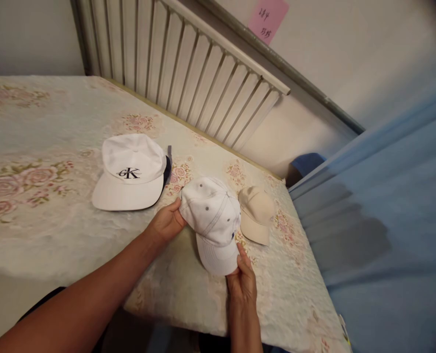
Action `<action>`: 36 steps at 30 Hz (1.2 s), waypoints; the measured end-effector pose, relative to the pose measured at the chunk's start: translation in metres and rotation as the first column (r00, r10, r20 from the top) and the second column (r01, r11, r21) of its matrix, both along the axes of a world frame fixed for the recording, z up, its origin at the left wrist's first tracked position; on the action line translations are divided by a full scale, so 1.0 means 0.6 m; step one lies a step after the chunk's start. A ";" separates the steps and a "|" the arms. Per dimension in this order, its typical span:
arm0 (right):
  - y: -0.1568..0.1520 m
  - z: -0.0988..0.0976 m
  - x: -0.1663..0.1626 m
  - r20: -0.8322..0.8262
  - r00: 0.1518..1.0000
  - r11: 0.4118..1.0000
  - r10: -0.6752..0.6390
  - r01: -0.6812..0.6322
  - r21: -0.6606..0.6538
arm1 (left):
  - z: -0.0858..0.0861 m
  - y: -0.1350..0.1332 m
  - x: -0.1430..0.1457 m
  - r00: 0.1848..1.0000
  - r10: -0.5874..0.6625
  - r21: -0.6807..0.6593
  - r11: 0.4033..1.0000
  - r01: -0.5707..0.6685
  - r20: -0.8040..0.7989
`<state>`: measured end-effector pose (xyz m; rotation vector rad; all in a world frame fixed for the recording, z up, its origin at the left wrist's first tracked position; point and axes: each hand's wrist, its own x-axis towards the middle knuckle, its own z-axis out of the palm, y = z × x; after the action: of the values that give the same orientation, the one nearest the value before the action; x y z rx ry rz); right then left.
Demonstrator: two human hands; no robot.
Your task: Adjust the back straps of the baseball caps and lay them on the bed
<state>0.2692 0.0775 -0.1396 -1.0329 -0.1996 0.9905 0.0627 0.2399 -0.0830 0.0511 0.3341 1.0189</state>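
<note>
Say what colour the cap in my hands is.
The cap is white with a small dark-blue emblem, clearest in the head view.

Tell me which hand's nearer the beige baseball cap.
Right: the right hand, on the brim of the held white baseball cap, is below the beige baseball cap in view; the left hand is farther left.

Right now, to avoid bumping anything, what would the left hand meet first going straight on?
The held cap, whose crown the left hand touches. Beyond it, depth is too unclear to say.

the leftmost white cap [134, 152] reads "ck"; a pink note [276, 19] bears unclear handwriting.
</note>
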 end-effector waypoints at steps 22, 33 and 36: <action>0.002 0.002 0.018 -0.042 0.996 0.997 -0.079 0.079 -0.017 | 0.014 -0.003 -0.004 0.998 0.032 -0.005 0.999 -0.032 -0.052; -0.001 0.009 0.026 -0.016 0.996 0.996 -0.084 0.084 -0.023 | 0.007 -0.004 -0.015 0.997 -0.076 0.034 0.997 0.076 0.026; -0.005 0.009 0.030 -0.006 0.996 0.996 -0.085 0.084 -0.039 | 0.005 -0.003 -0.016 0.993 -0.114 0.007 0.993 0.114 -0.007</action>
<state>0.2871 0.0746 -0.1340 -1.0643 -0.1293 0.9250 0.0530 0.2382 -0.0798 0.0797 0.3300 0.9073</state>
